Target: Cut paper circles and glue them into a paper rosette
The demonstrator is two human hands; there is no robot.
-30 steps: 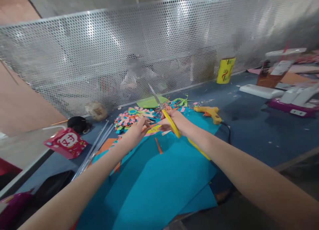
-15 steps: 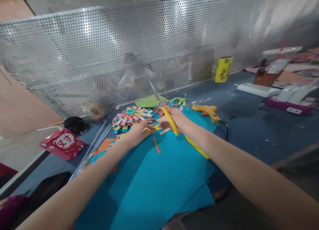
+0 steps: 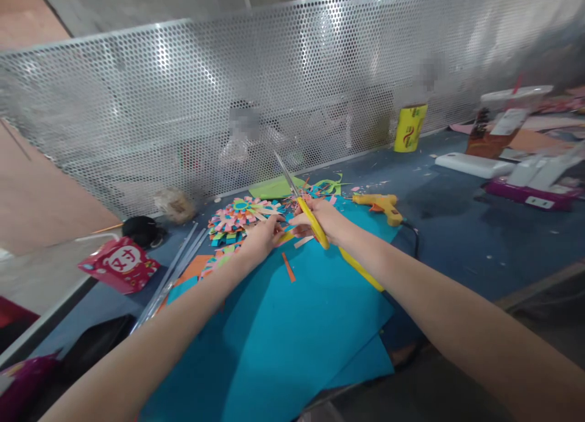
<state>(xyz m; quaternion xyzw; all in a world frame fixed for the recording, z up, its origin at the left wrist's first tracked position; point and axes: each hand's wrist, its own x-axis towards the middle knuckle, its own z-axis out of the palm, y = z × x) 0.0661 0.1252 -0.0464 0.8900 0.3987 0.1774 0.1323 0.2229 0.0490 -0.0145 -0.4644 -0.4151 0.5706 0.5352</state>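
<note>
The scissors (image 3: 299,201) have yellow handles and thin silver blades. The right hand (image 3: 322,220) holds them tilted, with the tips pointing up and away. The blades look pressed together. A small yellow-orange paper strip (image 3: 287,237) lies low between both hands, touching the left hand (image 3: 261,239).

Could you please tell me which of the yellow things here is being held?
The yellow-handled scissors, gripped in the right hand; the glue gun lies loose and the yellow tub stands by the mesh.
</note>
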